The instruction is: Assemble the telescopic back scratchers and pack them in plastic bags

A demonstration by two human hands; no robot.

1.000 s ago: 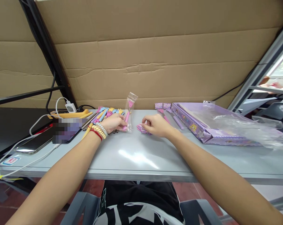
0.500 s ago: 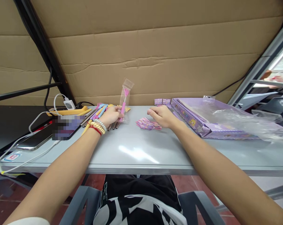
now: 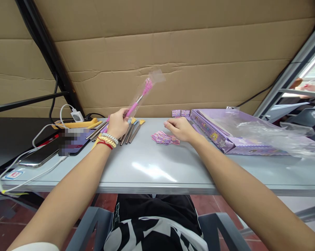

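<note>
My left hand, with bracelets at the wrist, is closed round the lower end of a pink back scratcher in a clear plastic sleeve. The scratcher tilts up and right, in front of the cardboard. More back scratchers, with metal rods and yellow or blue hand-shaped heads, lie on the table under and beside this hand. My right hand rests on the table, fingers curled in and thumb towards the left. Whether it holds anything is hidden. Just left of it lies a spread of small pink-purple cards.
A purple box with clear plastic film stands at the right. Phones, a white cable and charger and a yellow object lie left. A cardboard sheet rises behind the table.
My left hand has lifted slightly and turned, and the sleeved pink back scratcher has swung up and to the right. My right hand stays in place.
</note>
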